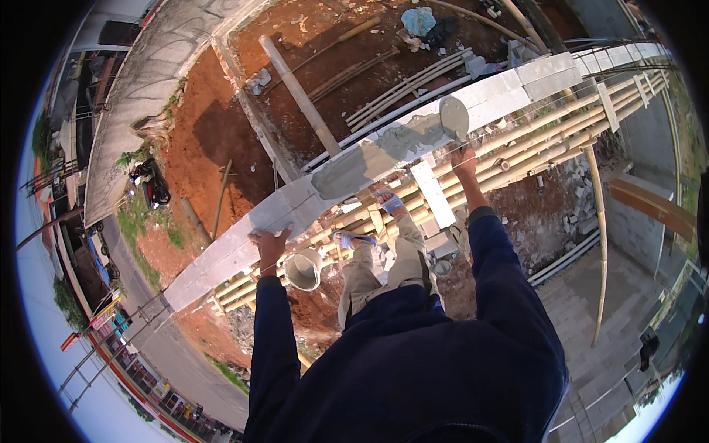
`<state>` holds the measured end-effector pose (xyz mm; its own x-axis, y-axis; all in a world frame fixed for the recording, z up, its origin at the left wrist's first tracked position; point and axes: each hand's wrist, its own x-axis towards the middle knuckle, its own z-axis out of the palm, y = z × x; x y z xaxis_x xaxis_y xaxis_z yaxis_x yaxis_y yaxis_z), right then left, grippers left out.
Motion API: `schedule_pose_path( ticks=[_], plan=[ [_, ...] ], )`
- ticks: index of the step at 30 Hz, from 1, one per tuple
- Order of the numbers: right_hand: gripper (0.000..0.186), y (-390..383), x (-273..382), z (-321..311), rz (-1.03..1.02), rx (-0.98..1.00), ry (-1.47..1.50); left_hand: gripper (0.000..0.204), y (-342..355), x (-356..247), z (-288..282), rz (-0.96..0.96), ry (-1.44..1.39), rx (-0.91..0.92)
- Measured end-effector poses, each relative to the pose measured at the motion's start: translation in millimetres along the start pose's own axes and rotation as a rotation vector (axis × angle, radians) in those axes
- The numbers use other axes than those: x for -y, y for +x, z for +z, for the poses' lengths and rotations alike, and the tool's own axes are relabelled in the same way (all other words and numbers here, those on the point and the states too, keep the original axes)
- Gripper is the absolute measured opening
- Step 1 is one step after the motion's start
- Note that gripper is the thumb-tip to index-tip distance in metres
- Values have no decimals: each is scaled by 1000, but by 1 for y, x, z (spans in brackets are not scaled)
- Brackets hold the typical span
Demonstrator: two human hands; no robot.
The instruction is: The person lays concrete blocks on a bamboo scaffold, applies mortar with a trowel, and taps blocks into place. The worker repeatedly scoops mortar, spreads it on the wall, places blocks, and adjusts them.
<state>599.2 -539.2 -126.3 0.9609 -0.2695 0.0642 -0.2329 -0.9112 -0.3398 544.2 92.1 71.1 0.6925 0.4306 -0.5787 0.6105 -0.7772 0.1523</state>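
Observation:
My right hand point(464, 162) is closed round the handle of a round-bladed trowel point(454, 118), whose grey blade lies over the top of a pale block wall point(502, 100). Wet grey mortar point(362, 162) covers the middle stretch of the wall's top, ending near the blade. Farther left, my left hand point(272, 245) rests against the near edge of the wall with its fingers apart, holding nothing. Just below that hand stands a mortar-smeared bucket point(303, 269). My feet are on the bamboo scaffold point(413, 210), close to the wall.
Bamboo poles run along the near side of the wall, with a white plank point(433, 193) lying across them. Beyond the wall is red earth point(214, 140) with loose poles and a blue bag point(419, 21). An upright bamboo pole point(600, 251) stands at the right, above a paved floor far below.

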Motion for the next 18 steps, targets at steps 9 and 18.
schedule_pose_path(
  ticks=[9, 18],
  plan=[
    [51, -60, 62, 7, 803, 303, 937, 153, 0, 13, -1, -9, -2, -8],
    [40, -211, 14, 3, 560, 256, 551, 152, -4, 4, 3, 21, -12, -18]
  ],
)
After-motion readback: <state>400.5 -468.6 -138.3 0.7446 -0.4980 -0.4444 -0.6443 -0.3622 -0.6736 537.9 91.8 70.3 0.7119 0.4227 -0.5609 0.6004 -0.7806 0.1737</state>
